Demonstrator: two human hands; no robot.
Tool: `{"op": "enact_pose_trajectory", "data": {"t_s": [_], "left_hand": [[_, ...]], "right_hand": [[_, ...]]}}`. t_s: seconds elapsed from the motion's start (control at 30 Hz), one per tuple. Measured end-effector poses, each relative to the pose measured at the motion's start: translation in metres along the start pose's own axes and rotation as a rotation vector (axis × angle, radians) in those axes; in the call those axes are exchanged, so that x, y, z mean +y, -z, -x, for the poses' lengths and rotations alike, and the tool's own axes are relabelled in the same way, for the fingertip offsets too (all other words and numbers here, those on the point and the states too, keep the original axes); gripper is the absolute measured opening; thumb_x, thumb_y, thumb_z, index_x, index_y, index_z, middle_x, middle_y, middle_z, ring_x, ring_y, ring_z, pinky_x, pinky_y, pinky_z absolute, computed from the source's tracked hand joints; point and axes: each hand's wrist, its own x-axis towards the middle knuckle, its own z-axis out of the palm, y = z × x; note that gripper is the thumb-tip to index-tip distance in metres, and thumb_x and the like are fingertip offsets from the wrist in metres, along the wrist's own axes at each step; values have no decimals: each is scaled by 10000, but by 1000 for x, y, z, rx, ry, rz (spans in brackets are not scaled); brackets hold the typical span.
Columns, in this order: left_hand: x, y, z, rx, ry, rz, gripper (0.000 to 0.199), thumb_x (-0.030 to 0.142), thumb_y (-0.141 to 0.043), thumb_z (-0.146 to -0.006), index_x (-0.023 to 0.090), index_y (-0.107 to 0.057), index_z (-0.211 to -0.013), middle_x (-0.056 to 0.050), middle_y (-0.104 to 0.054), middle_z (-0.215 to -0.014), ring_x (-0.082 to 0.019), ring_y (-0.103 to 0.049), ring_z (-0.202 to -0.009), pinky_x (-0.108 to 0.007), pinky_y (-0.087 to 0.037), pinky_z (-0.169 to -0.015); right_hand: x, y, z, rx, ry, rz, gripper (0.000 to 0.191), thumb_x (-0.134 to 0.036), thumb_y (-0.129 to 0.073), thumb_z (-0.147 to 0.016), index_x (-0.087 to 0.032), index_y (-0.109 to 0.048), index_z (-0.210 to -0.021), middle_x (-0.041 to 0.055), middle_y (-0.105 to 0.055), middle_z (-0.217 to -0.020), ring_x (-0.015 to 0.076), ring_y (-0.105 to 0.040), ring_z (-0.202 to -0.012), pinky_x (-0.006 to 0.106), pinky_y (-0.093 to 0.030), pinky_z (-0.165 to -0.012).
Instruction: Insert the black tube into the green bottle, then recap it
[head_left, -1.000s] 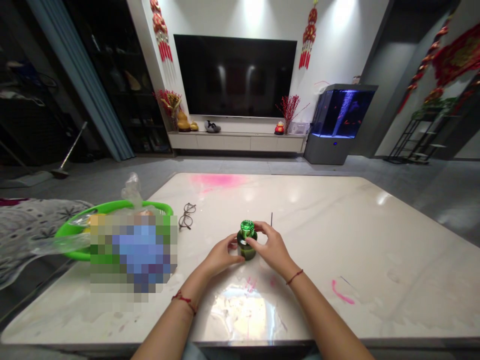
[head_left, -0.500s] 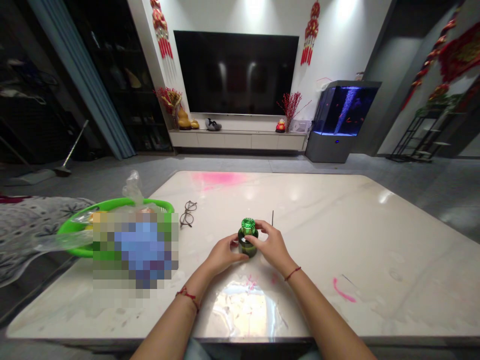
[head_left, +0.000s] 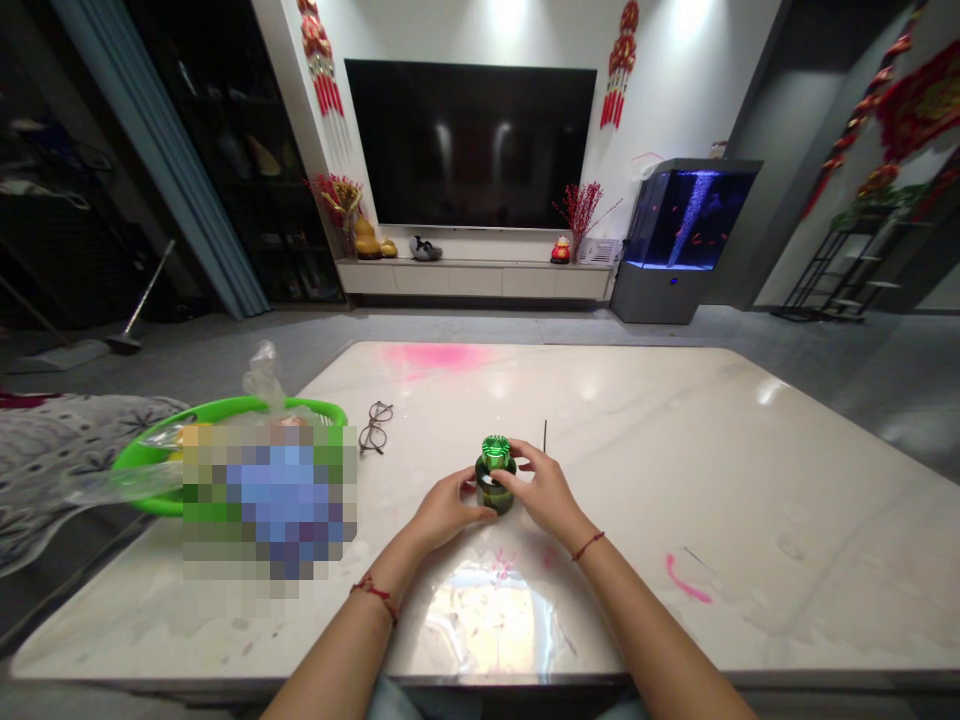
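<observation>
A small dark green glass bottle point(head_left: 493, 496) stands upright on the pale marble-look table point(head_left: 637, 430), close in front of me. It is topped by a shiny bright green cap point(head_left: 496, 452). My left hand point(head_left: 448, 510) curls around the bottle's left side, thumb at the front near the base. From the right, my right hand point(head_left: 541, 478) grips just below the cap, thumb in front and fingers behind; its fingertips are partly hidden. Whether the cap is loose or seated cannot be told.
A green basket point(head_left: 326, 408) with plastic bags and a blurred-out patch sits at the left. Glasses point(head_left: 376, 428) and a thin dark stick point(head_left: 545, 436) lie beyond my hands. Pink marks point(head_left: 686, 580) stain the table. A television point(head_left: 472, 145) and a fish tank point(head_left: 675, 225) stand farther off.
The stripes of light on the green cap look different, as if it turned slightly. Both hands and the bottle keep nearly the same place.
</observation>
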Motion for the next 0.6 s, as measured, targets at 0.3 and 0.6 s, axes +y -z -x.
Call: {"op": "enact_pose_trajectory", "data": {"t_s": [0.3,0.6], "left_hand": [[4,-1,2,32,-24,-68,447,220,-702,-543,187,-638,-985,-65,-656,-987,-247,-568,-906,-347,-416,-832],[6,-2,3,56,-1,-87,398,239,-701,-526,147,-633,-908,-60,-667,-887,-224,-577,-854,-315,-437,-776]], "right_hand": [[-8,-9,6,100,4,34,440,-306,-635,-666,-211,-484,-1069,59,-601,-996,195,-558,-953,342,-469,-802],[-16,-25,11,325,-20,174,389,-375,-632,-649,-202,-434,-936,48,-557,-907,208,-555,-877,355,-454,-775]]}}
